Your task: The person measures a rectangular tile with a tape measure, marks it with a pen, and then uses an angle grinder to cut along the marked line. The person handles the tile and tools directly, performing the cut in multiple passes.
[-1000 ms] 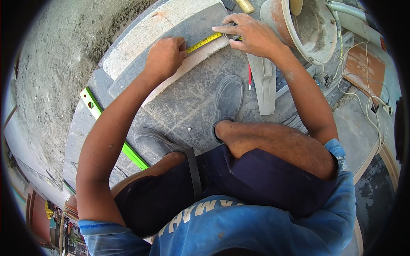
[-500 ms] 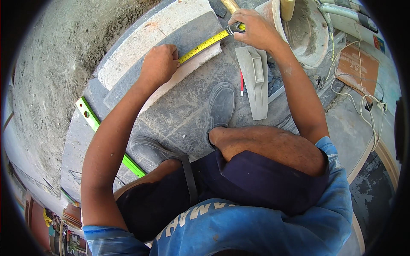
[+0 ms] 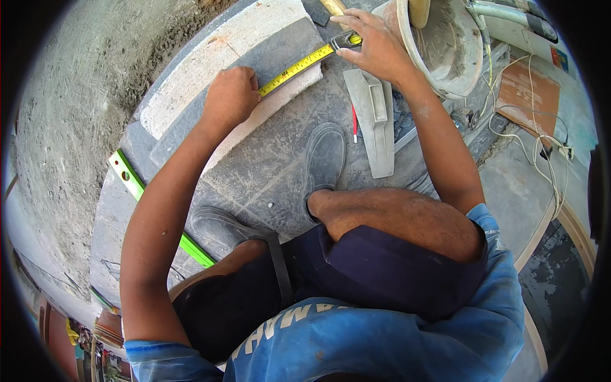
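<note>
A yellow tape measure blade (image 3: 296,69) runs across a dark grey slab (image 3: 283,51) with a rough pale edge. My left hand (image 3: 230,97) is closed on the blade's left end, pressed to the slab; the very tip is hidden under my fingers. At the slab's right end my right hand (image 3: 377,49) grips the tape's black and yellow case (image 3: 345,41) between thumb and fingers, with one finger raised toward a wooden handle (image 3: 334,7). A pale grey plastic float (image 3: 374,121) lies on the floor below my right hand, beside a red pencil-like stick (image 3: 354,124).
A dusty bucket (image 3: 407,38) stands past my right hand. On the left, a bright green spirit level (image 3: 130,175) lies partly under my left arm. Cables (image 3: 533,114) trail over a brown board (image 3: 528,99) at the right. My shoes (image 3: 324,156) rest on the tiled floor.
The whole view has shifted slightly, so things sit a little more to the left. My right hand's upper fingers have straightened and spread a bit; the tape stays stretched across the slab.
</note>
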### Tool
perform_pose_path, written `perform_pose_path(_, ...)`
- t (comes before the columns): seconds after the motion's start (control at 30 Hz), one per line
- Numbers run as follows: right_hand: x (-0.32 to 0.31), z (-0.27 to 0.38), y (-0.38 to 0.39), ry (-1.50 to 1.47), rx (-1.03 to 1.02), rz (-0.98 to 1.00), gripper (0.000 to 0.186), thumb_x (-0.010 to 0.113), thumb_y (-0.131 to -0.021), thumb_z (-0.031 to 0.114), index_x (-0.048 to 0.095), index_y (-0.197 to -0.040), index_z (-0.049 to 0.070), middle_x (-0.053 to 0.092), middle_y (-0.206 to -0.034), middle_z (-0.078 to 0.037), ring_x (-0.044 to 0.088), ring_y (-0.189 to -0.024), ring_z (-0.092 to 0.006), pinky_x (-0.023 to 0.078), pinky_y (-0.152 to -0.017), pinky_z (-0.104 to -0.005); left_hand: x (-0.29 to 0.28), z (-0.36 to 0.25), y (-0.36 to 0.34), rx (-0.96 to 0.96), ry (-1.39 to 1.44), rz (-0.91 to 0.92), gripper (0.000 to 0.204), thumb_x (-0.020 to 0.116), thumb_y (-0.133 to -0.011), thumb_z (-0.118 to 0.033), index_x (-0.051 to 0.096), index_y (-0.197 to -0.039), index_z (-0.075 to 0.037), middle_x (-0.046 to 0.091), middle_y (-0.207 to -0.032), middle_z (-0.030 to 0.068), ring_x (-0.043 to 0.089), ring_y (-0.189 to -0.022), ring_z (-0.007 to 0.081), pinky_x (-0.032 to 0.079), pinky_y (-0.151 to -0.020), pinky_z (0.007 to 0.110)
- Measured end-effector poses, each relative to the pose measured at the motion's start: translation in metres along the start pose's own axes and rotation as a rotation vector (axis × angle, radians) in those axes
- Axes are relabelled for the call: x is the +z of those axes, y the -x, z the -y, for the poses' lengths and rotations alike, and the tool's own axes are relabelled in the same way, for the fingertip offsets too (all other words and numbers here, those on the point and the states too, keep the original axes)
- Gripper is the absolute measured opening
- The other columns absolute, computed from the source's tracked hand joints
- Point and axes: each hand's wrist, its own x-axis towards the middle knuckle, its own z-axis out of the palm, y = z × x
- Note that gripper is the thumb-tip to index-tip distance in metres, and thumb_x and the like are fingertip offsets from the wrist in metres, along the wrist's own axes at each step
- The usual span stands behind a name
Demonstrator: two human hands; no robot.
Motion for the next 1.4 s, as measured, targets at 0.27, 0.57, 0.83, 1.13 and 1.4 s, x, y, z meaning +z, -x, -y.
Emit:
perform_pose_path(0.27, 0.013, 0.056, 0.102, -0.147, 0.106, -0.198, 0.021, 0.073, -0.082, 0.015, 0.065, -0.101, 0.009, 0.061, -0.102, -0.011, 0.061, -0.099, -0.0326, 0.050, -0.084, -0.0441, 0.005, 0.004, -0.001, 0.000, -0.019, -0.018, 0.014, 0.076, -0.072, -0.009, 0.066, -0.077, 0.000, 0.068, -0.076, 0.0178, 0.068, -0.072, 0.0332, 0.053, -0.070, 0.042)
perform_pose_path(0.57, 0.051, 0.063, 0.144, 0.195, 0.355, 0.659, 0.021, 0.052, -0.092, 0.011, 0.063, -0.108, 0.004, 0.069, -0.096, -0.018, 0.072, -0.085, -0.0375, 0.059, -0.071, -0.0457, 0.000, 0.005, 0.004, 0.021, 0.010, -0.010, 0.013, 0.076, -0.072, -0.009, 0.068, -0.078, -0.001, 0.069, -0.075, 0.0177, 0.068, -0.072, 0.0328, 0.053, -0.070, 0.042)
perform_pose_path(0.83, 0.060, 0.075, 0.147, 0.215, 0.377, 0.684, 0.021, 0.052, -0.092, 0.011, 0.061, -0.111, 0.004, 0.062, -0.122, -0.023, 0.073, -0.086, -0.0366, 0.060, -0.071, -0.0444, 0.002, 0.003, 0.004, 0.017, 0.027, -0.050, 0.013, 0.077, -0.073, -0.009, 0.068, -0.078, -0.002, 0.070, -0.077, 0.0173, 0.069, -0.074, 0.0323, 0.054, -0.070, 0.042)
perform_pose_path(1.13, 0.059, 0.037, 0.168, 0.394, 0.018, 0.586, 0.017, 0.058, -0.088, 0.014, 0.062, -0.105, 0.014, 0.058, -0.112, -0.006, 0.069, -0.084, -0.0241, 0.058, -0.058, -0.0366, 0.004, 0.006, 0.001, 0.010, -0.007, -0.058, 0.014, 0.079, -0.073, -0.010, 0.068, -0.078, -0.003, 0.071, -0.078, 0.0160, 0.069, -0.074, 0.0320, 0.055, -0.070, 0.041)
perform_pose_path(1.4, 0.061, 0.031, 0.178, 0.411, -0.130, 0.542, 0.019, 0.059, -0.086, 0.016, 0.062, -0.105, 0.017, 0.056, -0.128, -0.006, 0.064, -0.095, -0.0217, 0.058, -0.056, -0.0333, 0.001, 0.003, 0.004, 0.032, -0.019, -0.038, 0.009, 0.076, -0.074, -0.008, 0.070, -0.080, -0.004, 0.072, -0.081, 0.0162, 0.071, -0.079, 0.0321, 0.057, -0.074, 0.042)
